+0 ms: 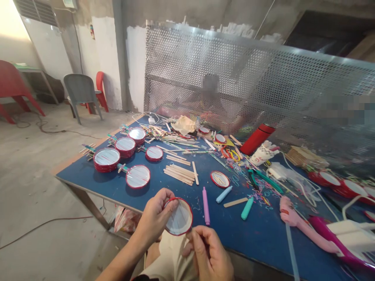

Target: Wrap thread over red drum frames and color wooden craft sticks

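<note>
My left hand (pixel 160 208) grips a small round drum body (pixel 181 218) with a red rim and a pale, see-through face, tilted above my lap. The thumb lies over its upper left rim. At the lower right edge of this drum body, my right hand (pixel 211 251) has thumb and fingers pinched together; what they hold is too small to make out. Just beyond on the blue table (pixel 175 195) lie a purple marker (pixel 206 207), a blue marker cap (pixel 224 194) and a teal marker cap (pixel 247 208). Another red-rimmed disc (pixel 220 179) holds short stick pieces.
Several toy banjos (pixel 138 176) with stick necks lie at the left. Craft sticks (pixel 179 174) are in the middle. Green-handled pliers (pixel 268 180), a red bottle (pixel 257 139), rubber bands and a pink glue gun (pixel 310 230) are at the right. A perforated metal panel (pixel 181 66) stands behind.
</note>
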`<state>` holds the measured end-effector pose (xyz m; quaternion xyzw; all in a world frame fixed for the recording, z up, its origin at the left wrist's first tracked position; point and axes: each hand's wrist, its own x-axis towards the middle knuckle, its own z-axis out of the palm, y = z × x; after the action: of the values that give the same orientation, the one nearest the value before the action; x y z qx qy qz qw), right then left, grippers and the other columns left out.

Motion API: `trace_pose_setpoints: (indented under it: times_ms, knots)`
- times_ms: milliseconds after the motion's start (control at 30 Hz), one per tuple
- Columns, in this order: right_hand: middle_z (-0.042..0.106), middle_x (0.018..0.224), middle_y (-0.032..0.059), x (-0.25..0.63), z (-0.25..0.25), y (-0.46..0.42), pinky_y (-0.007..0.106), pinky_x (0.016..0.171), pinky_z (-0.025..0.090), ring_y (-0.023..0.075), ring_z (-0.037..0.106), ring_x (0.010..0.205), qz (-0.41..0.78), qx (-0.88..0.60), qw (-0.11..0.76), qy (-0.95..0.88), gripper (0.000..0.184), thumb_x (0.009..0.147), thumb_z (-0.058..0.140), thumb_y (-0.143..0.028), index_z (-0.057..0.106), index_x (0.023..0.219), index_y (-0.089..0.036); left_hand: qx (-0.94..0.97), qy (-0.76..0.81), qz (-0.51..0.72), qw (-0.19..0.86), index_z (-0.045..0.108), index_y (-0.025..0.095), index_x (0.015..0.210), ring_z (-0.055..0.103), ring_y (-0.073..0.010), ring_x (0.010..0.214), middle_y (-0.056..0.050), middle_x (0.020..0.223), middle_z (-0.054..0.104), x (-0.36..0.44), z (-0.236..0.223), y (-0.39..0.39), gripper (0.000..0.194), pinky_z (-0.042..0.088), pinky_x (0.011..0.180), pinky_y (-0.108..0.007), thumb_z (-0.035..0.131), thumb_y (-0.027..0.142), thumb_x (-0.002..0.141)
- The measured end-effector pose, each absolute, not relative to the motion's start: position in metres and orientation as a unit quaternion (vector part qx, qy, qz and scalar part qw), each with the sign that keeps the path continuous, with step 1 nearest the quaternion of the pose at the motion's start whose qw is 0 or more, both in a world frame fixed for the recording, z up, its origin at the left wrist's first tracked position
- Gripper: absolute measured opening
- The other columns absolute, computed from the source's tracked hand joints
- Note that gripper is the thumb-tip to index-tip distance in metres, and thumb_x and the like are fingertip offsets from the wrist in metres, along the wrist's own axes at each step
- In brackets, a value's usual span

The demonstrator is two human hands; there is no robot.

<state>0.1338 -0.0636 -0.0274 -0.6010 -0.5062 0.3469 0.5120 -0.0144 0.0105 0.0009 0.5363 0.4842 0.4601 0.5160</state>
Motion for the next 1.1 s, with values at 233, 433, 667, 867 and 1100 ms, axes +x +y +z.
trace_pose_setpoints:
  times_ms: [233,433,667,867,1100]
  knots:
    - [0.063,0.052,-0.0045,0.139,-0.037,-0.063,0.023,0.054,0.050,0.0066,0.030,0.031,0.360,-0.607,0.528,-0.473,0.038,0.092,0.053,-0.057,0.063,0.082,-0.022,0.473,0.474,0.512,0.539,0.049,0.021,0.080,0.038,-0.0103,0.053,0.008,0.062,0.043,-0.013,0.005,0.014,0.033,0.031,0.048,-0.020,0.062,0.051,0.080]
    - [0.063,0.060,-0.0043,0.134,-0.027,-0.057,0.018,0.056,0.048,0.0094,0.056,0.047,0.224,-0.573,0.563,-0.552,0.022,0.097,0.055,-0.039,0.068,0.091,-0.023,0.524,0.511,0.478,0.486,0.052,0.021,0.077,0.039,-0.0118,0.056,0.007,0.061,0.043,-0.014,0.007,0.013,0.022,0.031,0.050,-0.021,0.060,0.041,0.080]
    - [0.064,0.072,0.0002,0.129,-0.001,-0.024,0.019,0.063,0.051,0.0124,0.065,0.066,-0.004,-0.466,0.508,-0.725,0.015,0.099,0.054,-0.024,0.066,0.090,-0.022,0.567,0.528,0.445,0.449,0.054,0.022,0.078,0.053,-0.0156,0.063,0.003,0.067,0.060,-0.011,0.010,0.008,0.013,0.039,0.059,-0.023,0.058,0.034,0.077]
    - [0.064,0.079,0.0027,0.137,-0.010,-0.017,0.023,0.070,0.052,0.0151,0.065,0.075,-0.008,-0.492,0.482,-0.725,0.014,0.099,0.056,-0.025,0.068,0.092,-0.022,0.587,0.532,0.433,0.430,0.055,0.023,0.079,0.059,-0.0175,0.067,0.000,0.072,0.069,-0.009,0.010,0.007,0.011,0.042,0.060,-0.024,0.055,0.034,0.079]
    - [0.063,0.074,0.0009,0.137,-0.004,-0.012,0.019,0.059,0.051,0.0128,0.062,0.065,0.133,-0.531,0.452,-0.704,0.023,0.096,0.057,-0.031,0.067,0.077,-0.021,0.623,0.537,0.411,0.392,0.054,0.023,0.080,0.058,-0.0168,0.062,0.002,0.068,0.065,-0.009,0.007,0.007,0.008,0.040,0.059,-0.023,0.055,0.027,0.073]
